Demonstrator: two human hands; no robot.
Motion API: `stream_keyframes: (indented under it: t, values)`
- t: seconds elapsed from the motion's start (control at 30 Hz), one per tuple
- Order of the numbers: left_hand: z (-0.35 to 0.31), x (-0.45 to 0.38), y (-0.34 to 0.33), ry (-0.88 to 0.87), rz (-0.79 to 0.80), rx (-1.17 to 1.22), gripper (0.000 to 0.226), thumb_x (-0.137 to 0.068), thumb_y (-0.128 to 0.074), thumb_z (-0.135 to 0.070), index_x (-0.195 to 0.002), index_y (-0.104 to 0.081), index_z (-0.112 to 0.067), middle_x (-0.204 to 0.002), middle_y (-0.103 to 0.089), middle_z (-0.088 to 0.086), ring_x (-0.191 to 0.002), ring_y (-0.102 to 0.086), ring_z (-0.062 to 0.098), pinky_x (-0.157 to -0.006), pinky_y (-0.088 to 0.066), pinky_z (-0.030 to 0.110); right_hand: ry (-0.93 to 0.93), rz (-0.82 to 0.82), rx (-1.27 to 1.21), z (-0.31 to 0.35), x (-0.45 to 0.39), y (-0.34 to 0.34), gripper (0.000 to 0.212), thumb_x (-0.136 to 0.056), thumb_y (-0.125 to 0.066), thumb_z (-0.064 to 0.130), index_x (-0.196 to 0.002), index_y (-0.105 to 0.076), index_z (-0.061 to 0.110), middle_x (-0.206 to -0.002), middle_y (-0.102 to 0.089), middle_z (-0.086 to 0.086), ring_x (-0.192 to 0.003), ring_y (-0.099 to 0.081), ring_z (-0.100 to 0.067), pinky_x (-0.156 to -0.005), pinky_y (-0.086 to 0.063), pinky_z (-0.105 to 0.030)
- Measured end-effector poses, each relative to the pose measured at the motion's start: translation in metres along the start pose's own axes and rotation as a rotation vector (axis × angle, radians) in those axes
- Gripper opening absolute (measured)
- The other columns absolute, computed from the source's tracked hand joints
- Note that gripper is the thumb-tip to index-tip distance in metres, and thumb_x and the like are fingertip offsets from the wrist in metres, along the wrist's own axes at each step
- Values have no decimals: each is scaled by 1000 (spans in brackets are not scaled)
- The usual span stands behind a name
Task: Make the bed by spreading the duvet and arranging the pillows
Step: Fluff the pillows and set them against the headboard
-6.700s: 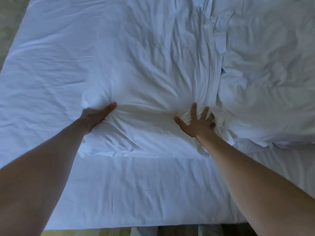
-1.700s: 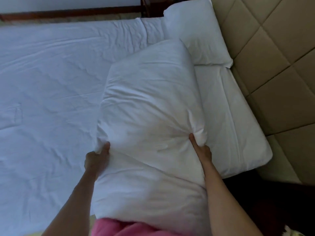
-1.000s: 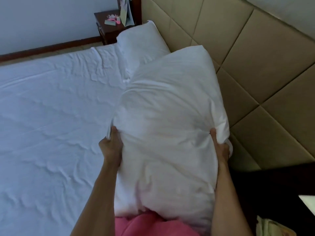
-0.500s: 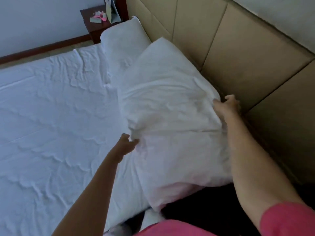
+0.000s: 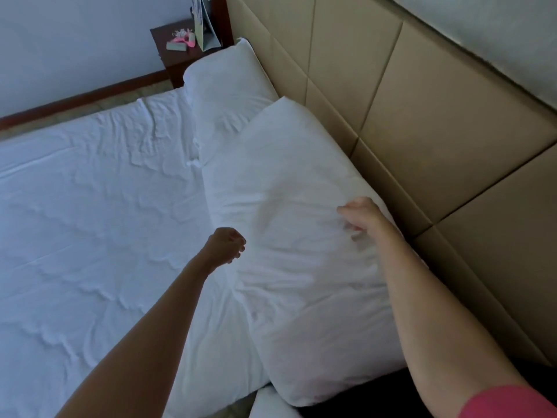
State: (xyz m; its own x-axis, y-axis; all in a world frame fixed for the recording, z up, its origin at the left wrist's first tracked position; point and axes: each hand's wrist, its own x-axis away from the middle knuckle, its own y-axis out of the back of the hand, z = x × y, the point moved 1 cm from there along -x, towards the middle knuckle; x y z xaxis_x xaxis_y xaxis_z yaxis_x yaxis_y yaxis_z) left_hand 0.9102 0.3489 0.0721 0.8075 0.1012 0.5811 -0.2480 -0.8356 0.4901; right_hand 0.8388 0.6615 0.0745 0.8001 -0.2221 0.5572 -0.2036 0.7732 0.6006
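The near pillow lies at the centre right of the frame, with its long right edge against the padded headboard. Its lower corner reaches past the edge of the mattress at the bottom centre. Its upper corner lies over the far pillow, which sits in the upper middle, also against the headboard. To the left of both pillows the white sheet fills the left half of the frame, wrinkled, with wide room on it. Beyond its upper edge there is a wooden skirting and, at the top centre, a dark nightstand with small pink things on it.

The left hand hangs just beside the left edge of the near pillow, its fingers curled into a loose fist and holding nothing. The right hand rests on the pillow's right part near the headboard; its fingers bend down onto the cloth, but I cannot tell if they pinch it. A pink sleeve shows at the lower right.
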Motion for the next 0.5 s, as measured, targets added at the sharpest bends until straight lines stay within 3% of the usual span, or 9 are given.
stream_keyframes:
  t: [0.07, 0.2, 0.37, 0.5]
  values:
    - [-9, -6, 9, -25, -6, -5, 17, -92, -50, -9, -90, -67, -6, -86, -71, 12, -74, -65, 22, -63, -50, 29, 12, 13, 18, 10, -3, 7, 22, -84, -61, 31, -78, -68, 11, -77, -72, -9, -72, -69, -27, -58, -56, -32]
    - [-25, -11, 36, -75, -51, -5, 17, -92, -50, -8, -93, -66, -3, -84, -71, 11, -69, -66, 21, -61, -50, 28, 83, 23, 53, 50, -9, 13, 19, -87, -60, 30, -76, -63, 15, -83, -74, -9, -88, -73, -27, -77, -58, -38]
    - [-41, -33, 72, -96, -35, -50, 17, -92, -50, -11, -95, -66, -4, -82, -72, 7, -65, -69, 17, -61, -51, 27, 247, 44, 235, 111, -12, 11, 17, -85, -60, 35, -79, -61, 20, -79, -74, -5, -86, -72, -25, -84, -58, -41]
    - [-58, -68, 98, -137, -19, -47, 17, -93, -50, -11, -95, -65, -5, -82, -72, 7, -64, -69, 17, -60, -51, 26, 326, 54, 358, 152, -23, 8, 20, -84, -62, 43, -89, -62, 23, -98, -71, -6, -95, -66, -25, -86, -56, -38]
